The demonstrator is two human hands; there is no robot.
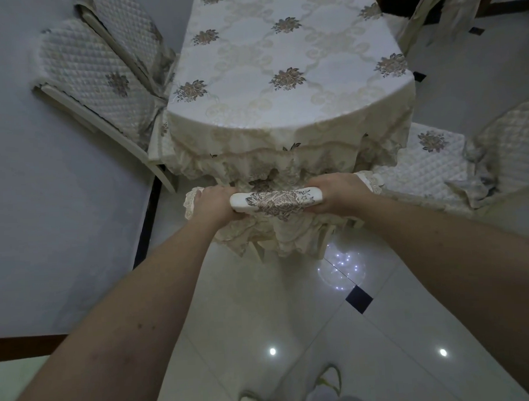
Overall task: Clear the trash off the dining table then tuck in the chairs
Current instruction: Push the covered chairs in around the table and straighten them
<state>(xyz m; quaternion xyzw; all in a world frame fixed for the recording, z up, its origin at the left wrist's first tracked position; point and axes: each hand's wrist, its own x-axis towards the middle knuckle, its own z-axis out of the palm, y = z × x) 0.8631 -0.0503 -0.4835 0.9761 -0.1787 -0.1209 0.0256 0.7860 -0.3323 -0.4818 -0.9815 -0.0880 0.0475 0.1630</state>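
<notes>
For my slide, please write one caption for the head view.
Both hands, left hand and right hand, grip a chair back at the cloth-covered dining table.

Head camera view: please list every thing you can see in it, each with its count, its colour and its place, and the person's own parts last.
Oval dining table under cream flowered tablecloth: one, cream and brown, centre top.
Near chair with cream lace-covered back: one, cream, at the table's near end, top rail held.
Quilted cream chairs: two at left, one at right, one at far right top.
Glossy white floor tiles with black corner squares: many, below.
Pale grey wall: one, left.
Green-strapped sandals: two, bottom edge.
Hands: left and right, both grip the near chair's top rail.
</notes>
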